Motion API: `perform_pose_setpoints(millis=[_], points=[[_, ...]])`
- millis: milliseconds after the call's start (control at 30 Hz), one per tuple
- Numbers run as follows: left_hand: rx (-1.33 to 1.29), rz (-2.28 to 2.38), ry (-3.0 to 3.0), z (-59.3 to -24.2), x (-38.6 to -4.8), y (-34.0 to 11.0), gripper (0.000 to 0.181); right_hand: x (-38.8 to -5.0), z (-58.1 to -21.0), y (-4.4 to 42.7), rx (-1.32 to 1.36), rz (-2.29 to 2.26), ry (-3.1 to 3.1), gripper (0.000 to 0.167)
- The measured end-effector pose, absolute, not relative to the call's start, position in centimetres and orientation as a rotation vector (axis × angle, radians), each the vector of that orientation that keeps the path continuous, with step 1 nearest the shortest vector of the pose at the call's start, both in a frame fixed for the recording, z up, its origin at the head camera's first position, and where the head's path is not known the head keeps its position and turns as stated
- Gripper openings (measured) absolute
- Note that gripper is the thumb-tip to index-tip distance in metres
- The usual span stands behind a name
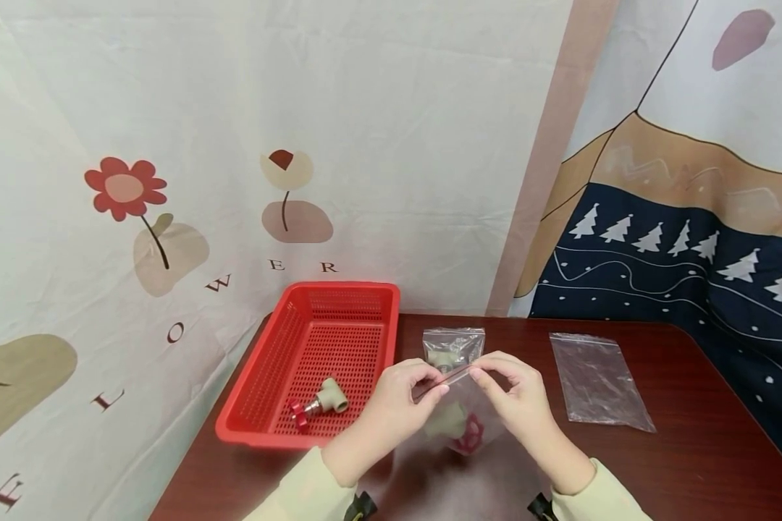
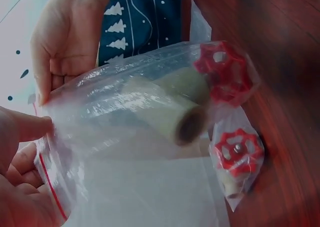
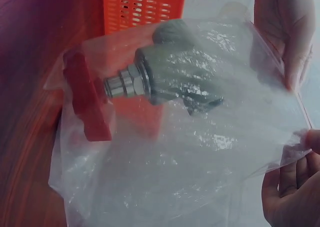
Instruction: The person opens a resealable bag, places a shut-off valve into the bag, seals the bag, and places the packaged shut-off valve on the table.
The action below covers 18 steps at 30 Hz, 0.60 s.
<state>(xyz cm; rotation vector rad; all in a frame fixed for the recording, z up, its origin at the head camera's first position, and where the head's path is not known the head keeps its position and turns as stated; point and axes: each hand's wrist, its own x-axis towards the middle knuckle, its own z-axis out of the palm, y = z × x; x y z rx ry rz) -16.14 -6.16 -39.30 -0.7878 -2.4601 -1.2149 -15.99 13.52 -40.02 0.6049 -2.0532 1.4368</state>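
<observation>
My left hand (image 1: pixel 400 394) and right hand (image 1: pixel 518 394) pinch the top edge of a clear zip bag (image 2: pixel 135 187) between thumbs and fingers. Its red seal line runs between the two hands in the left wrist view. Inside the bag hangs a valve (image 3: pixel 185 69) with a beige-green pipe body, a metal stem and a red handwheel (image 2: pixel 225 74). Behind the held bag, on the table, lies another bagged valve (image 2: pixel 237 159), partly covered by the hands in the head view.
A red perforated basket (image 1: pixel 234 427) stands to the left, holding one loose valve (image 1: pixel 329 396). An unfilled zip bag (image 1: pixel 599 380) lies flat on the right of the brown table (image 1: pixel 697 449). Printed cloth (image 1: pixel 430 145) hangs behind the table.
</observation>
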Motion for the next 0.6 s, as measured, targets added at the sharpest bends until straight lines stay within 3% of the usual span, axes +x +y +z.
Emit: perform_pose_setpoints(millis=[600], points=[[-0.732, -1.123, -2.531, -40.0, -16.1, -8.0, 0.006, -16.9, -40.9, 14.9, 0.511, 1.647, -1.980, 0.016]])
